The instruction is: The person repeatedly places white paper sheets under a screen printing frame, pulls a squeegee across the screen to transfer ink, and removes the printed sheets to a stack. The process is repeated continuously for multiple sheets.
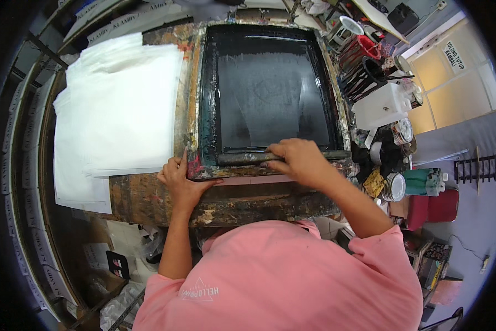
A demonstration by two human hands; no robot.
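Observation:
A screen printing frame [194, 118] with paint-stained rails lies on the worn wooden table, its dark mesh [264, 94] wet with black ink. Across the near end of the mesh rests a long squeegee [239, 159], and my right hand [303, 163] is closed around it right of its middle. My left hand [177, 181] grips the frame's near left corner, thumb along the near edge and fingers bent at the left side. A pale pinkish strip [253, 180] shows below the near rail; what lies under the mesh is hidden.
A stack of white sheets [118, 110] lies left of the frame. Along the right stand ink-smeared pots [369, 74], a white plastic jug [381, 105], cans [394, 187] and a green bottle [424, 182]. A rack of shelves [30, 187] runs down the far left.

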